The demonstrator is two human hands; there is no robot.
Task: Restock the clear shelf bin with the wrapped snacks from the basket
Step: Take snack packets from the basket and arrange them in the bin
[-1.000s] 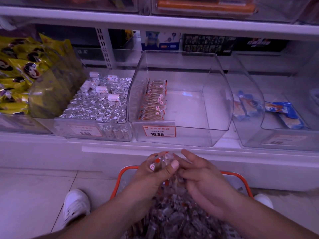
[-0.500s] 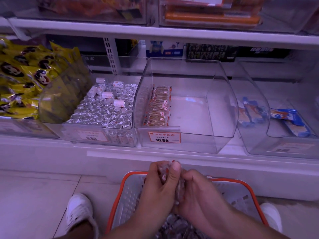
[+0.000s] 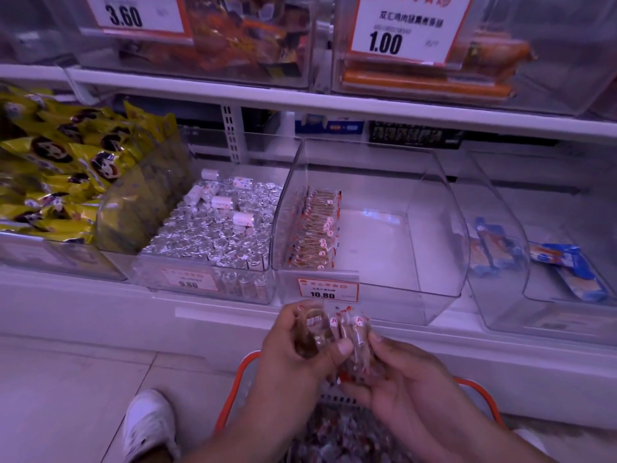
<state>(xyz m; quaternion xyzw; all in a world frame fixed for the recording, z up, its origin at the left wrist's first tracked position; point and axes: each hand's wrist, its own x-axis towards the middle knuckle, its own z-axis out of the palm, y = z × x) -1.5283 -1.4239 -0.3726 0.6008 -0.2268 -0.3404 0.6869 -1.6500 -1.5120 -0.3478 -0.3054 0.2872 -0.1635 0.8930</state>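
Observation:
A bunch of clear-wrapped snacks (image 3: 344,329) with red-and-white ends is held upright between both hands, just below the shelf edge. My left hand (image 3: 293,349) grips the bunch from the left, thumb across the front. My right hand (image 3: 397,375) holds it from the right and below. The clear shelf bin (image 3: 430,248) sits directly above, with one neat row of the same snacks (image 3: 317,228) along its left wall; the rest of its floor is bare. The orange-rimmed basket (image 3: 240,379) lies under my hands, with more wrapped snacks (image 3: 337,436) in it.
A bin of foil-wrapped rolls (image 3: 213,228) stands left of the clear bin, with yellow packets (image 3: 60,168) further left. Blue packets (image 3: 564,269) lie in the bins to the right. An upper shelf (image 3: 300,101) overhangs the row. A white shoe (image 3: 150,426) rests on the floor, left of the basket.
Both hands have risen out of the basket with the bunch of snacks, closer to the clear bin's front. The camera has tilted upward, showing the upper shelf.

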